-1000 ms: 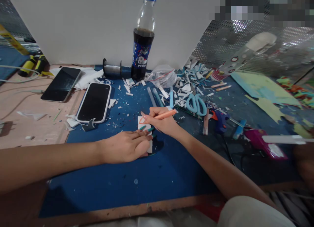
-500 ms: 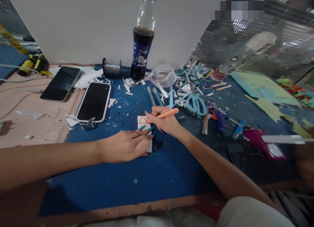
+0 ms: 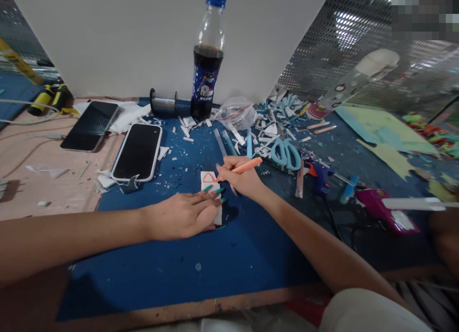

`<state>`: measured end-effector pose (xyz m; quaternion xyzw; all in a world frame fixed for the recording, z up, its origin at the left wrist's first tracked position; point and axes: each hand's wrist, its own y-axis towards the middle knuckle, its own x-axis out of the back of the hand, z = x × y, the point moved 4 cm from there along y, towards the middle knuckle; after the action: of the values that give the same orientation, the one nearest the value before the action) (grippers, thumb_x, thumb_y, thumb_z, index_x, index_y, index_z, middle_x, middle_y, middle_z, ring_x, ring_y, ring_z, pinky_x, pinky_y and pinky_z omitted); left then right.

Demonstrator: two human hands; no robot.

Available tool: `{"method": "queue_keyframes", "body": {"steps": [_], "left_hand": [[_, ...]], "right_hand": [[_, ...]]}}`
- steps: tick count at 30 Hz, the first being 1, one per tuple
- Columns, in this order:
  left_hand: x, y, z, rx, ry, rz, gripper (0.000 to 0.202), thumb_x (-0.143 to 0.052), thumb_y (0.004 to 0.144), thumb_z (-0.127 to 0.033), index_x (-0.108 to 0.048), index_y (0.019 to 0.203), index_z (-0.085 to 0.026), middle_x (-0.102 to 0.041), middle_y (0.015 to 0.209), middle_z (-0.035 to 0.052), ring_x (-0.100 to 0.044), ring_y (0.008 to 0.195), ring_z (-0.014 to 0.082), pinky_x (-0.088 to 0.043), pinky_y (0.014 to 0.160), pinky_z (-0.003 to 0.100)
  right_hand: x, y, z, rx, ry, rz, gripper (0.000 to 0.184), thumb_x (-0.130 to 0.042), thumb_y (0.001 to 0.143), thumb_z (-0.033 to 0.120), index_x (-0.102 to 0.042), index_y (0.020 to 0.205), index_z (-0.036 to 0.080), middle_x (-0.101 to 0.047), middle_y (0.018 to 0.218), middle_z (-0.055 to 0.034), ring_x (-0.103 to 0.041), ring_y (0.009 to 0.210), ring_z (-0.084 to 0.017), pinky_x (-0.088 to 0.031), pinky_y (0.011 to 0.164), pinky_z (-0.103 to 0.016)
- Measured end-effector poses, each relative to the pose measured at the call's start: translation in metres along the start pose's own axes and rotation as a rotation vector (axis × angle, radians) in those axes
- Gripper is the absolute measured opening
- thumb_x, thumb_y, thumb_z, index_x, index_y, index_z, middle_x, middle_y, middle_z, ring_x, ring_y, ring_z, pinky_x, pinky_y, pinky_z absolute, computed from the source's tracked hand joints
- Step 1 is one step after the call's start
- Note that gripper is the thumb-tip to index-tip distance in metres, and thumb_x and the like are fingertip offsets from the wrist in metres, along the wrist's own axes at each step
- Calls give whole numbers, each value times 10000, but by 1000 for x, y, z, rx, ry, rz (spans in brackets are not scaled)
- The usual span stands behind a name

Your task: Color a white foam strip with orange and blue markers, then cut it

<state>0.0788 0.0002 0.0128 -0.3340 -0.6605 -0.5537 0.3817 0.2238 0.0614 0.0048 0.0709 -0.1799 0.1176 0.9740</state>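
Observation:
My left hand (image 3: 182,213) lies flat, fingers stretched out, pressing a small white card (image 3: 209,179) onto the blue mat (image 3: 172,270). An orange triangle outline is drawn on the card's far end. My right hand (image 3: 241,179) is closed round an orange marker (image 3: 246,166), whose tip rests at the right side of the triangle. Most of the card is hidden under my left hand.
Two phones (image 3: 137,151) (image 3: 89,125) lie at the left. A cola bottle (image 3: 206,64) and a wire spool (image 3: 163,102) stand at the back. Blue scissors (image 3: 286,152), white scraps, a glue gun (image 3: 321,175) and a pink tool (image 3: 383,210) crowd the right.
The marker tip has moved from the triangle's left side to its right side, and the orange outline now shows as a closed triangle. My left hand has stayed put.

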Motion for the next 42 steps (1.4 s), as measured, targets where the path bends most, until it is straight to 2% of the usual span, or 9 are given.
{"method": "queue_keyframes", "body": {"steps": [7,13,16,20,24,27,31,35,42], "left_hand": [[0,1,-1,-2,13,5,269,-361,927,-256,-515,814,-65,-668,968,153,-635,950,244,-557,798,328],[0,1,0,5,12,0,270,-366,925,-257,-521,827,-60,-666,977,152,-635,948,250,-561,792,331],[0,1,0,6,9,3,256,-376,922,-252,-519,830,-61,-665,979,152,-636,946,250,-562,793,339],[0,0,0,0,9,-10,234,-395,914,-244,-511,812,-68,-666,974,153,-635,950,252,-564,793,339],[1,1,0,5,20,-6,251,-369,923,-248,-516,835,-65,-667,971,149,-635,951,244,-564,791,329],[1,1,0,2,18,0,247,-371,923,-248,-517,847,-63,-666,977,150,-632,958,244,-563,794,325],[1,1,1,-8,16,-21,235,-390,916,-243,-510,808,-72,-667,965,152,-640,936,247,-562,799,335],[-2,1,1,-4,12,-7,222,-403,911,-245,-500,795,-82,-664,971,153,-633,955,249,-561,803,344],[-2,0,-1,-6,19,4,232,-392,915,-250,-501,792,-86,-666,964,146,-635,951,241,-553,816,333]], "right_hand": [[-3,-2,-5,-63,125,-6,396,-590,778,401,-342,545,199,-316,403,102,-376,279,-46,-274,307,-196],[-7,-1,6,-36,43,84,403,-613,764,367,-358,514,181,-325,436,85,-363,369,-36,-268,357,-188],[-6,-1,5,-27,32,42,380,-605,771,360,-373,532,177,-348,465,76,-353,409,-39,-262,382,-190],[-9,0,4,-10,30,87,397,-614,761,381,-360,533,177,-328,477,77,-338,425,-41,-265,400,-194],[-8,0,5,10,24,57,405,-595,776,389,-347,533,179,-316,479,77,-316,421,-41,-253,407,-203],[-10,0,6,2,35,108,405,-611,762,384,-344,536,181,-329,480,76,-325,429,-45,-254,415,-205],[-7,1,5,-2,38,41,389,-602,771,358,-354,529,180,-322,474,76,-325,432,-47,-258,420,-205],[-9,0,7,17,48,103,399,-609,762,348,-342,517,181,-307,463,80,-327,424,-47,-262,421,-203],[-9,0,5,25,46,70,392,-613,754,331,-340,516,181,-313,463,81,-337,426,-48,-254,415,-205]]}}
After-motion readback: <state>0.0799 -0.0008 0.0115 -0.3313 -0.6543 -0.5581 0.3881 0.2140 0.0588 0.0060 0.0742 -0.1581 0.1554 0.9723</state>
